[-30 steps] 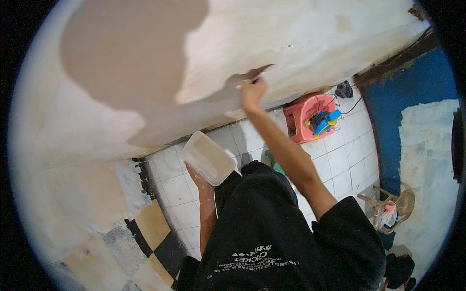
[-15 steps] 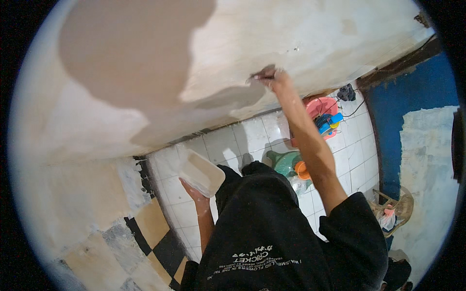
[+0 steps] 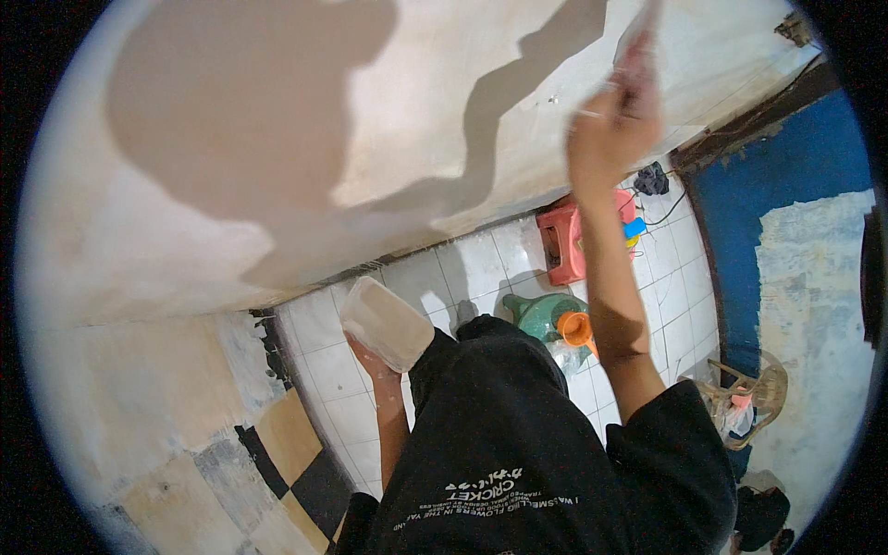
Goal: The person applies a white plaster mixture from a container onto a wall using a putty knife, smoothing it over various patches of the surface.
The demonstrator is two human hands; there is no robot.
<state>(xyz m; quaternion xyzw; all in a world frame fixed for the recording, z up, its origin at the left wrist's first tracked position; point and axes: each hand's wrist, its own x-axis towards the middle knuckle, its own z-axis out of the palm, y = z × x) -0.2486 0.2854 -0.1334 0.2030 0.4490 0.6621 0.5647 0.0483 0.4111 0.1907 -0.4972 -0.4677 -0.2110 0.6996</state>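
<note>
My left hand (image 3: 373, 359) grips the side of a whitish rectangular plastic tub (image 3: 392, 326), tilted low in front of my body above the floor. Its inside looks pale; the contents are hard to make out. Up at the right, my raised right hand (image 3: 610, 129) is closed around a flat reddish tool (image 3: 638, 57). Motion smears the tool, so its exact kind does not show. Behind it is the patchy cream and white wall (image 3: 444, 111), where my arm's shadow falls; whether the tool touches the wall I cannot tell.
On the white tiled floor (image 3: 324, 370) stand a red plastic stool (image 3: 561, 242), a green vessel (image 3: 541, 314) and an orange dipper (image 3: 574, 327). A black bag (image 3: 651, 179) and cable lie by the corner. A beige chair (image 3: 768, 388) stands right, near the partly coated blue wall (image 3: 786, 176).
My right hand has swung up and to the right with the reddish tool, its shadow rising along the wall. My left hand and the tub have barely moved.
</note>
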